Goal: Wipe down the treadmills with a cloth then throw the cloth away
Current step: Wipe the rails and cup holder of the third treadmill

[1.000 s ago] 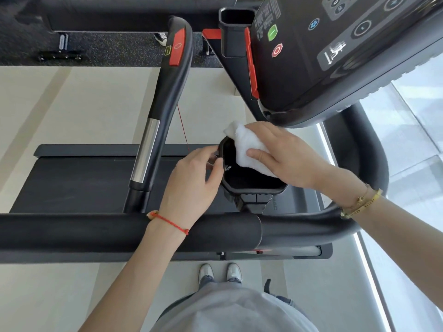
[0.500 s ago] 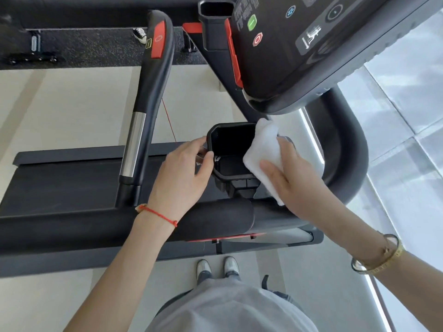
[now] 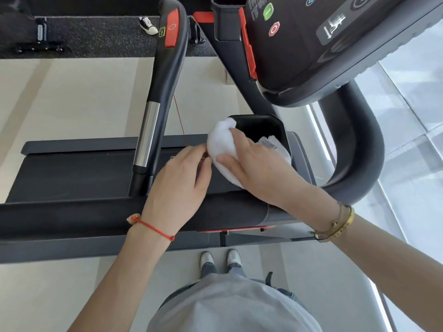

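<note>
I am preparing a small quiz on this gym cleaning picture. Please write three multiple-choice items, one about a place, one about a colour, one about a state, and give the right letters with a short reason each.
1. Where is the white cloth?
A. On the floor by the shoes
B. Over the left rim of the black cup holder
C. On the console panel

2. What colour is the string bracelet on the left wrist?
A. Red
B. Blue
C. Green

3. What is the right hand doing?
A. Hanging free at the side
B. Pressing the round stop button
C. Holding the cloth against the cup holder

Answers:
1 B, the cloth is bunched on the holder's left edge, beside the left hand.
2 A, a thin red cord circles that wrist.
3 C, its thumb and fingers wrap round the cloth on the rim.
</note>
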